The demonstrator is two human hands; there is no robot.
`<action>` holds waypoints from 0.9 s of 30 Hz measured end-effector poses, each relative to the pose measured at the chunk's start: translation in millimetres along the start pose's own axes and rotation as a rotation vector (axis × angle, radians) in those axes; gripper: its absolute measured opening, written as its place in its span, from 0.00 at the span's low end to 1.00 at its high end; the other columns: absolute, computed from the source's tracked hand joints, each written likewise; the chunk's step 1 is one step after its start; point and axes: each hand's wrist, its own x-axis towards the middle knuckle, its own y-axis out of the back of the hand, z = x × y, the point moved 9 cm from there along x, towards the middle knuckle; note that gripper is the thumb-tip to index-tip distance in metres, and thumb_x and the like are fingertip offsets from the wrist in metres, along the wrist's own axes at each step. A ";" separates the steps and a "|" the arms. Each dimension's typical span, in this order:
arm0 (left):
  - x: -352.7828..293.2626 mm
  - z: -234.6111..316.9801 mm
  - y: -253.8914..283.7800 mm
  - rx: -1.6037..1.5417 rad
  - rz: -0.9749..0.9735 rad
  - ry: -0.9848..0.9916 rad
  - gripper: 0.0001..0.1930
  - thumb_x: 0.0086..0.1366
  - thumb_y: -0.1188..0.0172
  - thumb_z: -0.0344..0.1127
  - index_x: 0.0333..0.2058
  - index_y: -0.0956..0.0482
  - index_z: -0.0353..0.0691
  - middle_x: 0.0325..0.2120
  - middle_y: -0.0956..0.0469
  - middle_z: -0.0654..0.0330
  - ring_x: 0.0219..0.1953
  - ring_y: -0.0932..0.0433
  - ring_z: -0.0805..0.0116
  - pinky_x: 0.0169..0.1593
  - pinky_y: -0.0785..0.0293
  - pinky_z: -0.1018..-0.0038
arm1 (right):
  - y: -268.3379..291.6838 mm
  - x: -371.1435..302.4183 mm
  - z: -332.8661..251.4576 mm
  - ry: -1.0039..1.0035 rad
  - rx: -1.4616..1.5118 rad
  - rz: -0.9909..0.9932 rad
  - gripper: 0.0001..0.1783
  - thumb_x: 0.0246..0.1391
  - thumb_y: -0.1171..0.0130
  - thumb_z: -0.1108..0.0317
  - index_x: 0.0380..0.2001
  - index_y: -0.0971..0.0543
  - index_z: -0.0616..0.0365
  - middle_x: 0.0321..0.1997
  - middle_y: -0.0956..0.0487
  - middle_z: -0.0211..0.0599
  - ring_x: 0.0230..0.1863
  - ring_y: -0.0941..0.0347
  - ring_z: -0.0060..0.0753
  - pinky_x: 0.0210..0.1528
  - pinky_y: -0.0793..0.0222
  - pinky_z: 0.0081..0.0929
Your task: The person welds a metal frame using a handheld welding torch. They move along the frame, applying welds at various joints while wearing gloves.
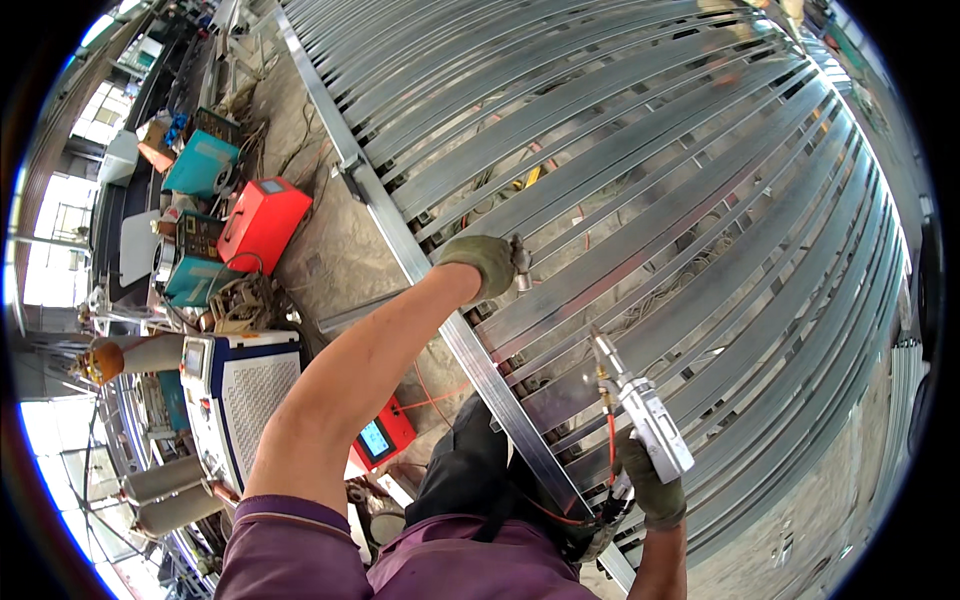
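Note:
My left hand, in an olive-green work glove, reaches over the near edge of a large frame of parallel metal bars. Its fingers are closed on a small grey metal piece, whose exact kind I cannot make out. Lower right, my right hand, gloved the same way, grips a silver handheld welding gun. The gun's narrow nozzle points up and left, above the bars and apart from my left hand. A red hose runs along the gun.
Left of the frame stand a white-and-blue cabinet, a red machine and teal machines. Another red box with a lit screen sits near my legs. Gas cylinders lie at lower left. Cables trail across the floor.

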 end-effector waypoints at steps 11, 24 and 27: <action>-65.0 -58.9 -13.4 -0.439 0.280 0.125 0.26 0.69 0.31 0.54 0.51 0.16 0.35 0.48 0.12 0.47 0.51 0.14 0.46 0.57 0.20 0.60 | 6.2 -79.0 -31.8 0.151 0.047 0.525 0.10 0.68 0.31 0.75 0.51 0.17 0.60 0.39 0.19 0.28 0.38 0.23 0.23 0.41 0.26 0.26; -108.8 -66.4 -81.8 -0.799 0.630 0.126 0.09 0.74 0.32 0.34 0.46 0.18 0.35 0.35 0.17 0.64 0.37 0.19 0.73 0.46 0.21 0.72 | 16.3 -128.3 -40.3 0.232 -0.003 0.821 0.11 0.65 0.33 0.70 0.48 0.17 0.60 0.33 0.16 0.33 0.32 0.19 0.26 0.36 0.23 0.27; -114.7 -67.1 -113.6 -0.947 0.706 0.100 0.13 0.70 0.28 0.38 0.44 0.15 0.34 0.32 0.15 0.60 0.35 0.19 0.72 0.43 0.21 0.68 | 27.6 -127.9 -57.0 0.248 0.062 0.830 0.10 0.65 0.31 0.68 0.46 0.16 0.59 0.30 0.17 0.32 0.31 0.18 0.27 0.35 0.23 0.28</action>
